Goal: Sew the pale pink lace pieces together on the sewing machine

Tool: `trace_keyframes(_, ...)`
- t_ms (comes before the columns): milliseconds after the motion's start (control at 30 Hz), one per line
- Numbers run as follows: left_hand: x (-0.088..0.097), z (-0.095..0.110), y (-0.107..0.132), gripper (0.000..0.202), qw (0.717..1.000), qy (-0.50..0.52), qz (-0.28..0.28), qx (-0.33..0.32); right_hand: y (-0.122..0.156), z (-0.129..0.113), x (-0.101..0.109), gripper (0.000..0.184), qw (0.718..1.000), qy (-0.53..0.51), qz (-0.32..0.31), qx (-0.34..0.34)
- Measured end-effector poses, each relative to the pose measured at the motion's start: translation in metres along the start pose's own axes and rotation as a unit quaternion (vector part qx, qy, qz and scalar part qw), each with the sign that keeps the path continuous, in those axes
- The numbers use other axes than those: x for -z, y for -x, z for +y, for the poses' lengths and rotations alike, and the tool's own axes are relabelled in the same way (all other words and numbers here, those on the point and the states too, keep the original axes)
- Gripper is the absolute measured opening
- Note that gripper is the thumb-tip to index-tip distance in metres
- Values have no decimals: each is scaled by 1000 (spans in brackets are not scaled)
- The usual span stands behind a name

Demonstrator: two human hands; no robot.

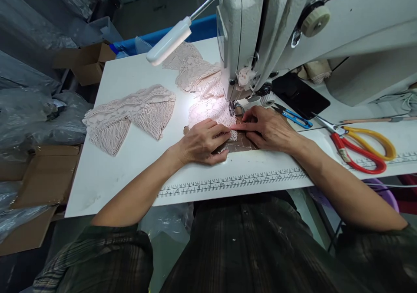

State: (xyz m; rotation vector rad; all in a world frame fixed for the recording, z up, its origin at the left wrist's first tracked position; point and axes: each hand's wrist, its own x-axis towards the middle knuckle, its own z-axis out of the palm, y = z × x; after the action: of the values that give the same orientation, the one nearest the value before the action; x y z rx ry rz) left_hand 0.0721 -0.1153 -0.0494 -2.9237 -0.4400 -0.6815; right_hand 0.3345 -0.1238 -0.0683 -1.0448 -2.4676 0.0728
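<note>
Pale pink lace fabric point(208, 110) lies under the needle and presser foot point(232, 106) of a white sewing machine point(239, 37), lit brightly there. Pressed onto its near edge, my left hand point(205, 142) has its fingers bent and closed on the lace. On the other side of the needle, my right hand point(269, 130) pinches the lace's right edge, its fingertips close to the left ones. Beneath both hands is a brown plate point(241, 144) with loose threads. What lies exactly between the fingertips is partly hidden.
Another folded lace piece point(133, 110) rests on the white table point(97, 184) at left. A lamp point(169, 41) hangs over the back. To the right lie blue thread snips point(297, 118), scissors point(361, 149) and a black phone point(301, 95). A ruler strip point(234, 182) edges the front.
</note>
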Motion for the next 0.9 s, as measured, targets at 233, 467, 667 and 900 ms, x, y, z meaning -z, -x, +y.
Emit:
trace_keyframes(233, 0, -5, -7, 30, 1000, -12, -19, -6, 0, -4, 2, 38, 999, 15, -22, -18)
trace_keyframes(467, -3, -15, -8, 29, 1000, 0, -20, 0, -4, -9, 6, 42, 997, 44, -33, -45)
trace_keyframes(667, -7, -17, -6, 31, 1000, 4, 5, 6, -8, -12, 5, 46, 990, 78, -76, -90)
trace_keyframes(900, -8, -20, -7, 30, 1000, -6, -13, 24, -8, -12, 6, 47, 989, 83, -85, -90)
